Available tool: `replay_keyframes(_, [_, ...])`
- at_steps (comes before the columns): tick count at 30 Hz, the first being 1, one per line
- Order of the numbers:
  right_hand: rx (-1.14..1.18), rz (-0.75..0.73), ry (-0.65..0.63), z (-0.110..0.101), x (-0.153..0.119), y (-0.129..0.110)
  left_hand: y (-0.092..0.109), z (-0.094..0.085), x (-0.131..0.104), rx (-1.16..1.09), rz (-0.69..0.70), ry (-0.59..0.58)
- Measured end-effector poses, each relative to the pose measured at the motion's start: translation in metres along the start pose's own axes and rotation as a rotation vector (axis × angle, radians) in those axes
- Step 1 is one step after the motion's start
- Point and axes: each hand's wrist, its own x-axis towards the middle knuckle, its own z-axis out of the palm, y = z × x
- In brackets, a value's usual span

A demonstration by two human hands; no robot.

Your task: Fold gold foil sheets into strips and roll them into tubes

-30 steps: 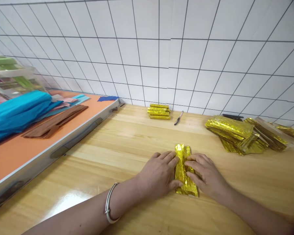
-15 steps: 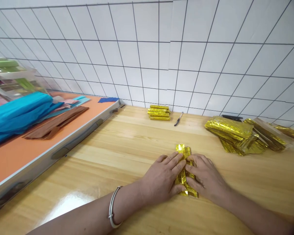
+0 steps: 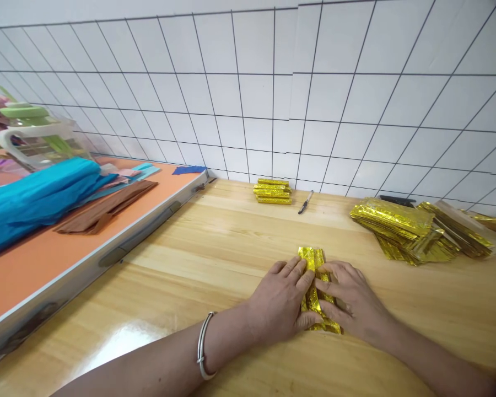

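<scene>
A shiny gold foil sheet [image 3: 312, 300] lies on the wooden table with lengthwise folds, its upper end showing beyond my fingers. My left hand [image 3: 283, 298] rests flat over its left part, fingers stretched out and thumb near the lower end. A silver bangle circles the left wrist. Along the sheet's right edge, my right hand [image 3: 349, 300] has its bent fingers and thumb on the foil, gripping the edge. Part of the foil is covered by both hands.
Gold rolls [image 3: 273, 192] and a pen [image 3: 306, 202] lie near the tiled wall. Stacked gold foil sheets [image 3: 392, 218] are at right. A raised orange surface [image 3: 8, 289] at left carries blue material [image 3: 45, 193], a brown strip [image 3: 107, 209] and a green-lidded container [image 3: 25, 113].
The view has shifted slightly, so everything sits a little farther right. Both hands remain on the foil; its right-hand folds appear slightly more spread.
</scene>
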Motion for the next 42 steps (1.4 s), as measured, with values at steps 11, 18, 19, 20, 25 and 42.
replay_keyframes(11, [0.111, 0.022, 0.065, 0.005, -0.002, 0.01, -0.004, -0.004, 0.0, 0.017, 0.006, 0.012])
replay_keyframes(18, [0.144, 0.171, 0.105, 0.012, -0.004, 0.013, -0.009, 0.002, 0.002, 0.029, -0.037, 0.029])
replay_keyframes(19, [0.134, 0.173, 0.106, 0.013, -0.004, 0.013, -0.01, 0.003, 0.002, 0.031, -0.042, 0.027])
replay_keyframes(20, [0.121, 0.168, 0.103, 0.013, -0.003, 0.013, -0.01, 0.004, 0.002, 0.031, -0.046, 0.025])
replay_keyframes(25, [0.03, 0.134, 0.025, 0.01, -0.002, 0.012, -0.011, 0.005, 0.001, 0.035, -0.046, 0.021])
replay_keyframes(42, [-0.172, 0.072, -0.12, 0.013, 0.0, 0.003, -0.005, -0.006, 0.002, 0.135, -0.041, 0.012])
